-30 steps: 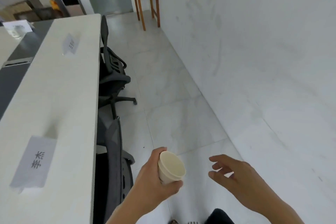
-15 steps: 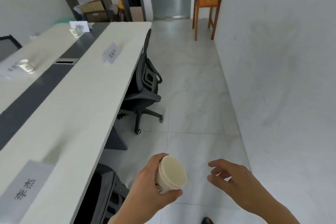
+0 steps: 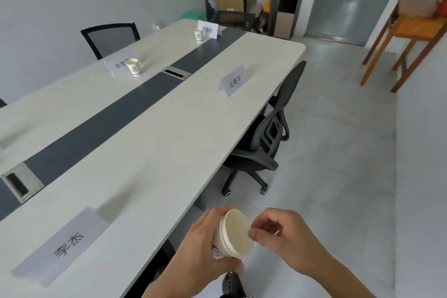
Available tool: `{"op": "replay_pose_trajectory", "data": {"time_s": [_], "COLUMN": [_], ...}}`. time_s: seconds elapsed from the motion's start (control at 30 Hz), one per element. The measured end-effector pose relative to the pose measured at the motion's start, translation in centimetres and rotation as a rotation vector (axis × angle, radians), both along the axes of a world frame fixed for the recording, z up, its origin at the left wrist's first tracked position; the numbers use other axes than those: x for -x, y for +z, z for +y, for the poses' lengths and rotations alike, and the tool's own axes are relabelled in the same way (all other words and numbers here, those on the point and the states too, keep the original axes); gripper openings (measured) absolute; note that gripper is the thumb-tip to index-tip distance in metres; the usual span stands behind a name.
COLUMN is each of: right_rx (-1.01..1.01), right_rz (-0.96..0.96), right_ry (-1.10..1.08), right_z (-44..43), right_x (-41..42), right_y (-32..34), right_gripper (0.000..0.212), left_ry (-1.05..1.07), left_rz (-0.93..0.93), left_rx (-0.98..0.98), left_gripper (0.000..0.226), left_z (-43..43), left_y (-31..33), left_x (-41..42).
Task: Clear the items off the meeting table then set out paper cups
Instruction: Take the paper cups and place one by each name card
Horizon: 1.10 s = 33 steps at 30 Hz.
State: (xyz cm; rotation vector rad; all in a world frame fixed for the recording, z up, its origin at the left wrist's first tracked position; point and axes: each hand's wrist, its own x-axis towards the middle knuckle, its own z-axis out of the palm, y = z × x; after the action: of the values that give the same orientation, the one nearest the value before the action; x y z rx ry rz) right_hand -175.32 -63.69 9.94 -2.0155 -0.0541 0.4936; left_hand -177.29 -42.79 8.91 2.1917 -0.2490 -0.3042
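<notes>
Item 1, nearest: left hand (image 3: 200,249), fingers wrapped round the held paper cups (image 3: 233,234). I count what looks like two nested rims. The base sits toward the left palm and the mouth tilts up and rightward, so the long axis runs left to right, out over the floor just off the table edge.

Item 2: right hand (image 3: 285,237), thumb and forefinger closed on the upper rim. I judge it is about to peel one cup free.

Item 3: meeting table (image 3: 145,140), left of both hands, with the left hand nearer. The near name card (image 3: 67,244) has no cup beside it and is probably the next spot.

Item 4: office chair (image 3: 266,133), tucked at the table edge.

Item 5: middle name card (image 3: 233,80), also without a cup.

Item 6, farthest: mid-table cup (image 3: 133,66) and end cup (image 3: 198,34), upright across the dark centre strip.
</notes>
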Motion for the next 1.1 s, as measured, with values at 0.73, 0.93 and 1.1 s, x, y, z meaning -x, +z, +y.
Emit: {"op": "replay_pose_trajectory", "data": {"time_s": [0.73, 0.93, 1.1], "right_rx": [-0.029, -0.046, -0.031], "right_rz": [0.253, 0.225, 0.118], "right_ry": [0.64, 0.735, 0.781], "right_z": [13.4, 19.9, 28.7], "right_x": [-33.6, -39.9, -40.5], "right_y": [-2.1, -2.1, -3.2], "right_gripper": [0.012, 0.012, 0.009], "left_ry": [0.77, 1.189, 1.365], "left_rz": [0.125, 0.212, 0.256], "left_rx": [-0.129, -0.047, 0.02], "left_gripper": [0.079, 0.079, 0.082], "left_z": [5.4, 6.3, 8.3], "left_y": [-1.7, -2.5, -3.5], "left_x": [-17.2, -14.2, -11.8]}}
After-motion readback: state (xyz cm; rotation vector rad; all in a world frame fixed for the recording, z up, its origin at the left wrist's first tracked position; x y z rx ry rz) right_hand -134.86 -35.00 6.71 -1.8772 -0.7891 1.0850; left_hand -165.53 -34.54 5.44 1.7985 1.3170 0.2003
